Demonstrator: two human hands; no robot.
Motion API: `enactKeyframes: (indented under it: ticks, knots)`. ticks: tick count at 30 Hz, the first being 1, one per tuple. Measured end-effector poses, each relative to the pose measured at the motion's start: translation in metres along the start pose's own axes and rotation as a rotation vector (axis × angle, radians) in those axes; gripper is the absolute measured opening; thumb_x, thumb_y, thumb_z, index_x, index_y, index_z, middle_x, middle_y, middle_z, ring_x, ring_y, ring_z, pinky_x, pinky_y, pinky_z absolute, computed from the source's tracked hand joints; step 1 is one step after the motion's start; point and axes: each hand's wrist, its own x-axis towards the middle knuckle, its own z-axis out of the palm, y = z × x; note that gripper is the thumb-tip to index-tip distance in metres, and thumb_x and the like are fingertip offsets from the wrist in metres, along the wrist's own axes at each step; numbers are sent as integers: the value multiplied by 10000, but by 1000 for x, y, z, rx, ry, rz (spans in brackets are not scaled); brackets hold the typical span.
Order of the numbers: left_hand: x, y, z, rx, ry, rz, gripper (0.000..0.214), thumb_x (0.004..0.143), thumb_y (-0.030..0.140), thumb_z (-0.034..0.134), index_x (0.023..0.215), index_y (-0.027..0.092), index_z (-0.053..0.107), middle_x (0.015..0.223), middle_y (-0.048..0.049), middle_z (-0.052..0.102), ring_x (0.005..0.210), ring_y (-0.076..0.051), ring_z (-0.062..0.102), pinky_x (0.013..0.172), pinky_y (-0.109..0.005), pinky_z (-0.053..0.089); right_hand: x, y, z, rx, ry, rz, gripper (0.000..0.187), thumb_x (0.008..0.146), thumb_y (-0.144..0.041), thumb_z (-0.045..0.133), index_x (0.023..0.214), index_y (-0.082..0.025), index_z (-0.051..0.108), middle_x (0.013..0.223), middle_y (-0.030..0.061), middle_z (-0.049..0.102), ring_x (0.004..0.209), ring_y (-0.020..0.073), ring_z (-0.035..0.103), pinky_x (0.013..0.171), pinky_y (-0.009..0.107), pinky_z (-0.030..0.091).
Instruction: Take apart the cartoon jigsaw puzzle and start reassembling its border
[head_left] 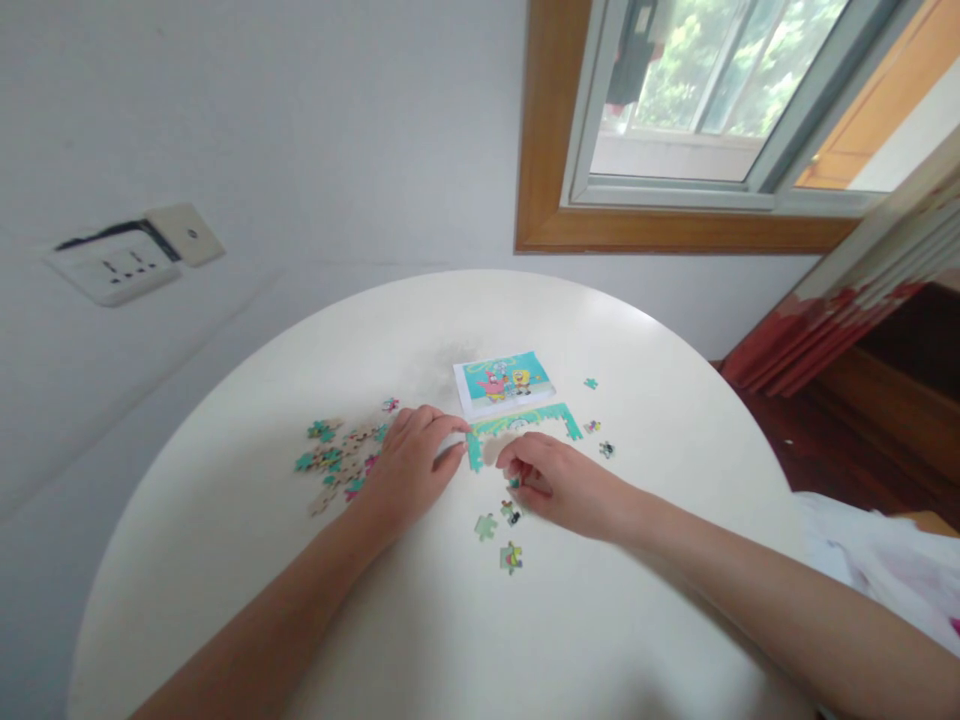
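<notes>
A partly joined jigsaw puzzle (568,413) with a teal border lies in the middle of the white table. Beside its left edge rests my left hand (409,460), thumb and forefinger apart, the fingertips touching that edge. My right hand (559,482) is closed in a pinch just below the joined strip, with a small teal puzzle piece (514,482) at its fingertips, partly hidden by the fingers. Near it lie a pale green puzzle piece (485,527) and a yellow-and-green puzzle piece (511,557). The picture card (501,385) of two cartoon figures lies behind the puzzle.
A heap of loose puzzle pieces (330,458) spreads left of my left hand, partly covered by it. Several single pieces, one of them a teal piece (591,383), lie to the right. The round table (247,570) stands against the wall below a wood-framed window (675,228).
</notes>
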Motion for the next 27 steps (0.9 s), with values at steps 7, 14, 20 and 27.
enactKeyframes:
  ticks: [7, 14, 20, 27]
  knots:
    - [0, 0, 0, -13, -22, -5, 194, 869, 243, 497, 1022, 206, 610, 978, -59, 582, 991, -248, 509, 977, -445, 375, -2, 8, -7, -130, -17, 18, 318, 779, -124, 655, 1092, -162, 611, 1058, 100, 565, 1008, 208, 569, 920, 360, 470]
    - [-1, 1, -1, -12, -17, -7, 195, 871, 231, 495, 1025, 204, 612, 995, -59, 581, 995, -244, 504, 994, -434, 362, -5, 3, -28, -169, -168, -52, 222, 845, -83, 565, 1032, -143, 670, 1010, 108, 596, 999, 197, 569, 923, 345, 462]
    - [0, 3, -3, -14, -21, -18, 193, 868, 236, 498, 1021, 199, 611, 982, -62, 579, 994, -250, 506, 989, -442, 368, -8, 7, -32, -152, -207, -121, 258, 796, -60, 618, 1020, -171, 678, 1038, 93, 585, 1008, 191, 564, 921, 327, 454]
    - [-1, 1, 0, -10, -27, -24, 196, 874, 241, 505, 1033, 204, 614, 986, -58, 578, 992, -245, 506, 978, -439, 378, -6, 7, -30, -107, -207, -78, 203, 784, -14, 585, 907, -157, 662, 984, 79, 575, 861, 152, 578, 811, 288, 479]
